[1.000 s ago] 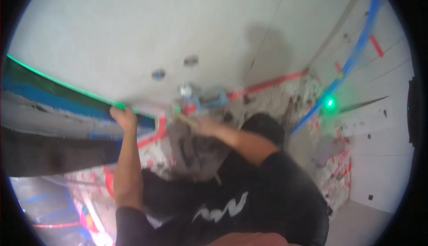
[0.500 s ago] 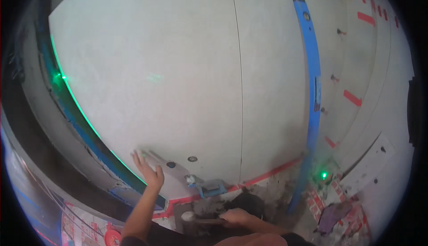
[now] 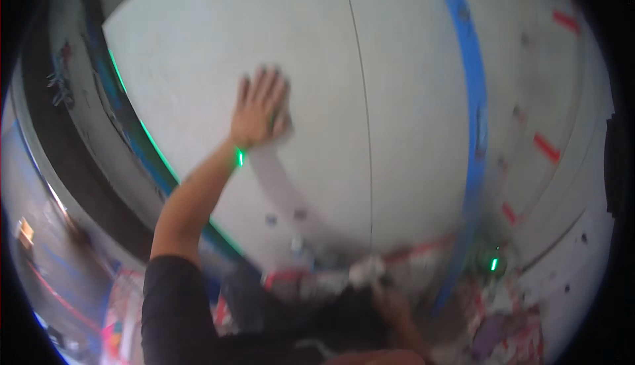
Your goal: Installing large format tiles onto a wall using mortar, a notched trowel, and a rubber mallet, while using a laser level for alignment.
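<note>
With its fingers stretched out, my left hand lies palm-side against a large pale wall panel, left of a thin vertical seam. A green laser line falls on the wrist. Low in front of me, my right hand is closed around the handle of a white-headed mallet. The mallet is blurred and held near the panel's bottom edge. A long blue spirit level leans upright against the panel on the right.
Two dark round spots mark the lower panel. A green laser light glows near the floor at the right. Red tape strips stick to the right wall. A purple cloth lies on red-and-white floor covering. A dark gap runs along the panel's left edge.
My left hand has moved up and right across the panel, from its lower left part. The mallet in my right hand has swung to the right, its head now pointing up. The view has shifted slightly.
</note>
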Demonstrator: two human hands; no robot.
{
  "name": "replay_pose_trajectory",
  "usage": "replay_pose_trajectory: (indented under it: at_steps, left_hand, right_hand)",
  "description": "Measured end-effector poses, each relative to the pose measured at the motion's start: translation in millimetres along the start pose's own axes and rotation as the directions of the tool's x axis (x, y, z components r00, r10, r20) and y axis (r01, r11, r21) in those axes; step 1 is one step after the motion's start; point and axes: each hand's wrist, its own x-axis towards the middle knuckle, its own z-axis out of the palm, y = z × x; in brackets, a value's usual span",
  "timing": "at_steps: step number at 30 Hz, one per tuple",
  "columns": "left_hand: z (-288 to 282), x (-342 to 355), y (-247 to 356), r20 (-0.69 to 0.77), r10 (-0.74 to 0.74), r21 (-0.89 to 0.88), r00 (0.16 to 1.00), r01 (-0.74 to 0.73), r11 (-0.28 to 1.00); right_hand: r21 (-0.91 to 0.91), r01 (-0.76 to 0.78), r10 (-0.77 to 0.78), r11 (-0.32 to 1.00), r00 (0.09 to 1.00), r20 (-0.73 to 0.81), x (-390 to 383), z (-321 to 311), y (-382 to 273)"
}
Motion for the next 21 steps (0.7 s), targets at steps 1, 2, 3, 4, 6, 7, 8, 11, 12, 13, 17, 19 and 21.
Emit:
replay_pose_trajectory:
  at_steps: [1, 2, 3, 4, 6, 7, 8, 11, 12, 13, 17, 19, 21]
  left_hand:
    - [-3.9, -2.2, -9.3, -0.031, -0.012, 0.020, 0.999, 0.013, 1.000]
    - [-7.5, -0.9, -12.8, -0.067, -0.008, 0.010, 0.998, 0.008, 1.000]
    - [2.9, -7.8, -11.1, -0.033, -0.006, 0.003, 0.999, 0.007, 1.000]
    - [17.0, -14.3, -4.6, -0.078, -0.006, 0.014, 0.997, 0.007, 1.000]
    - [36.4, -37.3, 19.2, -0.059, -0.027, -0.026, 0.998, 0.025, 0.999]
    - [41.1, -45.0, 25.6, -0.032, -0.030, -0.035, 0.999, 0.029, 0.999]
    - [40.9, -49.3, 27.7, -0.006, 0.014, -0.017, 1.000, -0.014, 1.000]
    - [34.9, -50.1, 38.3, 0.032, 0.014, -0.014, 0.999, -0.014, 1.000]
    - [36.2, -48.5, 41.0, -0.013, 0.034, -0.036, 0.999, -0.034, 0.999]
    - [37.0, -47.3, 42.4, -0.061, 0.051, -0.057, 0.997, -0.054, 0.997]
    - [47.1, -57.7, 35.3, -0.051, 0.033, -0.045, 0.998, -0.036, 0.998]
    - [67.5, -61.3, 20.7, -0.210, 0.109, 0.160, 0.972, -0.076, 0.984]
    - [65.2, -65.2, 29.1, -0.168, 0.048, -0.052, 0.985, -0.058, 0.997]
  right_hand:
    - [0.170, -0.101, 0.085, 0.980, 0.991, 0.100, 19.3, -10.8, -35.4]
    - [0.127, -0.089, 0.074, 0.988, 0.990, 0.123, 40.6, -22.1, -60.5]
    - [0.072, -0.051, 0.037, 0.996, 0.983, 0.179, 58.5, -20.9, -74.7]
    - [0.110, 0.025, -0.043, 0.994, 0.985, 0.168, 72.0, -13.6, -77.8]
    - [0.150, 0.079, -0.105, 0.985, 0.979, 0.176, 92.2, 5.7, -80.9]
    - [0.171, 0.191, -0.217, 0.967, 0.965, 0.147, 100.4, 15.8, -87.2]
    - [0.192, 0.294, -0.320, 0.937, 0.940, 0.121, 101.6, 21.0, -97.5]
    - [0.074, 0.253, -0.264, 0.965, 0.935, 0.238, 111.4, 16.2, -113.7]
    - [0.074, 0.245, -0.256, 0.967, 0.929, 0.266, 115.1, 19.6, -113.4]
    - [0.039, 0.270, -0.268, 0.962, 0.907, 0.326, 119.1, 22.7, -111.2]
    - [-0.021, 0.185, -0.162, 0.982, 0.904, 0.395, 122.2, 18.5, -112.0]
    - [0.020, 0.044, -0.047, 0.999, 0.974, 0.221, 110.1, 38.2, -69.6]
    - [0.039, -0.186, 0.181, 0.982, 0.978, 0.105, 95.4, 35.9, -30.4]
